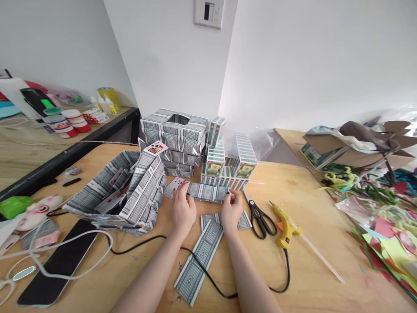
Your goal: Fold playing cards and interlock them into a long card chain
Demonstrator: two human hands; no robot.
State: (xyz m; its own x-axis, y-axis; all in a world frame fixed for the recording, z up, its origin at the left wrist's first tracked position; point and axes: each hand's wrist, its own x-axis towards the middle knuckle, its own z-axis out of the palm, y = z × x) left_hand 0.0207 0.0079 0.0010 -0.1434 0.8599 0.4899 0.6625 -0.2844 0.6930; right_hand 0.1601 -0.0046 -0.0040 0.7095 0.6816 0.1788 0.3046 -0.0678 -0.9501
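A strip of joined playing cards [208, 192], patterned backs up, is held level between both hands. My left hand [183, 208] pinches its left end, and my right hand [232, 212] pinches its right end. Below lie more card strips, one slanting toward the front [199, 263] and one crossing under my right hand [244, 221]. Loose cards [175, 186] lie beside my left hand. To the left stands a basket made of folded cards [94, 191] with card pieces inside. Behind it is a box built from cards [179, 139] with an opening on top.
Card packs [246, 156] are stacked behind the strip. Black scissors [260, 219] and a yellow glue gun [288, 226] lie right; its cord runs under my forearms. A black phone [58, 265] lies front left. A cardboard box [339, 152] and coloured scraps [387, 243] are far right.
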